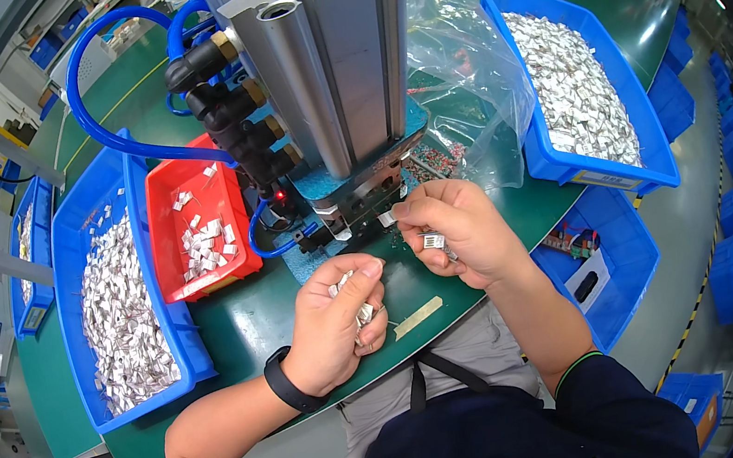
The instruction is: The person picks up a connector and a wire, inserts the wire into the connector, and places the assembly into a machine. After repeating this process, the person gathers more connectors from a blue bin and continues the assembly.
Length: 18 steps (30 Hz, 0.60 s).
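My left hand (339, 320) is closed around several small silvery-white metal parts (365, 312) with thin leads, just in front of the press. In my right hand (463, 232), thumb and index finger pinch one such part (388, 218) beside the tooling, while the curled lower fingers keep more of them (434, 241) against the palm. The pneumatic press (322, 76), a grey metal cylinder block on a blue base, rises directly beyond both hands. Its small dark tooling (373, 192) is nearest to the right fingertips. Whether the pinched part touches the tooling, I cannot tell.
Left of the press stand a red bin (230, 212) with some parts and a large blue bin (179, 326) full of them. Another full blue bin (532, 126) is at the right, beside a clear plastic bag (464, 56). Blue air hoses (115, 138) loop leftward. Tape (418, 317) sticks near the table edge.
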Tool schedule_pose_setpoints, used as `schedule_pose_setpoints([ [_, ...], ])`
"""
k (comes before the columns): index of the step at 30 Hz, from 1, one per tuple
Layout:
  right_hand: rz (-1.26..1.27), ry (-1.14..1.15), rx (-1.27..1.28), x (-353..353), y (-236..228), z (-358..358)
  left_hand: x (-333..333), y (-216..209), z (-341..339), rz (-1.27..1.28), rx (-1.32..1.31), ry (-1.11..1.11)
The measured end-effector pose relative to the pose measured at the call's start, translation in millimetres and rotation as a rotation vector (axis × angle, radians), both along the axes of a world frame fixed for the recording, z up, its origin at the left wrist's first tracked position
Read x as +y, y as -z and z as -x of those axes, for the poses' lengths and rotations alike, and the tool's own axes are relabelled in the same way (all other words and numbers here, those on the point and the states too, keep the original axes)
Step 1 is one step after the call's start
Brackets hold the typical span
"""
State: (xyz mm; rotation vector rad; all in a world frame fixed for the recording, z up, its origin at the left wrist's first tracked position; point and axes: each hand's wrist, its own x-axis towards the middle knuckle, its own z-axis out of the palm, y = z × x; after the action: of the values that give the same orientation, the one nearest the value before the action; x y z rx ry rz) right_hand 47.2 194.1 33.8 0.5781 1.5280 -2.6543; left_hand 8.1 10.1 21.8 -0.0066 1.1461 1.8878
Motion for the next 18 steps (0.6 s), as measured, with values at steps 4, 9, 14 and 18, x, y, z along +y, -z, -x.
schedule_pose_setpoints([
  [4, 0.006, 0.004, -0.011, -0.7, 1.7, -0.6, -0.2, 0.4, 0.0, -0.001, -0.01, -0.001],
  [9, -0.047, -0.034, 0.087, -7.7, 14.4, -12.7, 0.3, -2.4, -0.5, 0.011, -0.011, -0.006],
  [14, -0.16, -0.158, 0.114, -10.5, 18.7, -17.8, -0.7, -1.5, 0.8, -0.002, -0.02, 0.004],
  [18, -0.121, -0.162, 0.099, -11.4, 23.1, -18.0, 0.0, 0.7, 1.0, 0.001, -0.011, -0.008],
])
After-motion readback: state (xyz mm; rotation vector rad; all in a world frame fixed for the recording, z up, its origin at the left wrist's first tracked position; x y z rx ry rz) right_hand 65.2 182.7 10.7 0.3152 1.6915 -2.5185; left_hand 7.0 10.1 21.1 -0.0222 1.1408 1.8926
